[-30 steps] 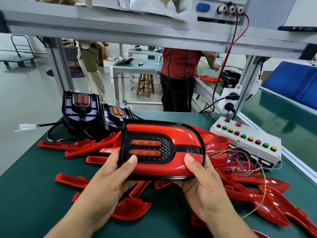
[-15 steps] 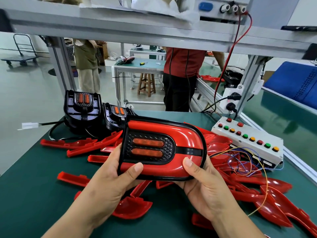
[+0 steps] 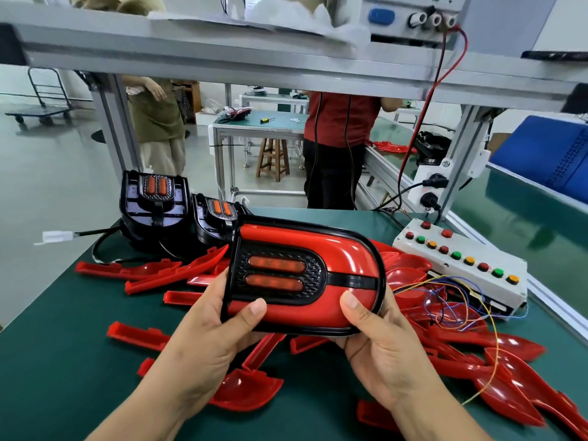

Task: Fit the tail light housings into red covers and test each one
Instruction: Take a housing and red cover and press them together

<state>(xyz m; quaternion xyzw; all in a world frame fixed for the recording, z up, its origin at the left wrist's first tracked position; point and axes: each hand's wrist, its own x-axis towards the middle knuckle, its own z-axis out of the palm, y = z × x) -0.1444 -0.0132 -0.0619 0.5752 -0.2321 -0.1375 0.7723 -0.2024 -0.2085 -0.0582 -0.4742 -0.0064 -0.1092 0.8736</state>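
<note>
Since a second ago the tail light [image 3: 305, 275] has tipped a little, and the left thumb has slid further along its lower rim. Both hands grasp it above the counter [image 3: 63, 361]: the left hand [image 3: 203, 338] at its left end, the right hand [image 3: 381, 348] at its lower right, thumbs on the red face and fingers curled beneath. Loose red covers [image 3: 245, 393] lie on the counter under and beside the tail light. Behind its left end two bare black housings [image 3: 154, 211] stand upright, touching. Behind its right end lies a white button box [image 3: 461, 259] trailing coloured wires [image 3: 445, 300].
</note>
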